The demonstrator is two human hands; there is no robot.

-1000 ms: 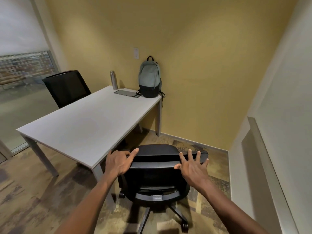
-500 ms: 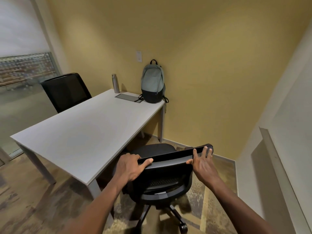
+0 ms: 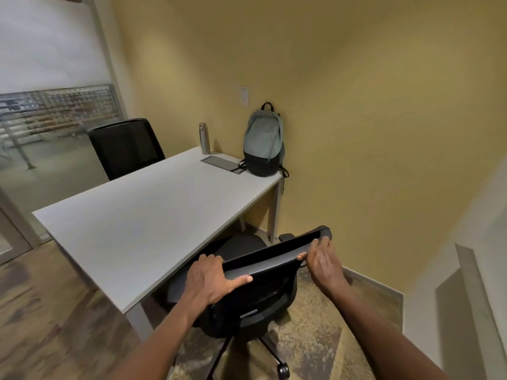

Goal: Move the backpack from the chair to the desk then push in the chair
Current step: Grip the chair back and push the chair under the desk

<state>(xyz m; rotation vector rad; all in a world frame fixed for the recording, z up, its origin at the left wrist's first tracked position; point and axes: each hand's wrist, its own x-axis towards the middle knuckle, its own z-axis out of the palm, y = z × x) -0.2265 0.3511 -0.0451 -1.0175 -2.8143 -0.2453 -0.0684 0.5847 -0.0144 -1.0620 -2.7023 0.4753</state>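
- The backpack (image 3: 264, 141), grey-green above and black at the base, stands upright on the far right corner of the desk (image 3: 142, 215), its back against the yellow wall (image 3: 356, 105). Its top loop points up and one strap hangs over the desk's edge.
- Just beside the backpack's left lies a flat grey panel (image 3: 221, 164) on the desk top; a strap end touches or overlaps its near corner, I cannot tell which.
- A metal bottle (image 3: 204, 138) stands upright behind that panel, near the wall, apart from the backpack.
- The chair (image 3: 255, 292), black with a wheeled base, sits at the desk's right long side. Its seat is partly under the desk top; its back is angled, the right end farther from me than the left.
- My left hand (image 3: 211, 281) is closed over the left end of the chair's top rail, fingers wrapped across the far side, thumb lying along the near face.
- My right hand (image 3: 322, 260) grasps the right end of the same rail, fingers curled over the top edge, thumb tip against the near face.
- Both forearms are extended toward the chair.
- A second black chair (image 3: 126, 146) stands at the opposite long side of the desk, before a glass partition (image 3: 55, 127).
- The floor (image 3: 315, 338) beneath the chair is patterned in brown and tan.
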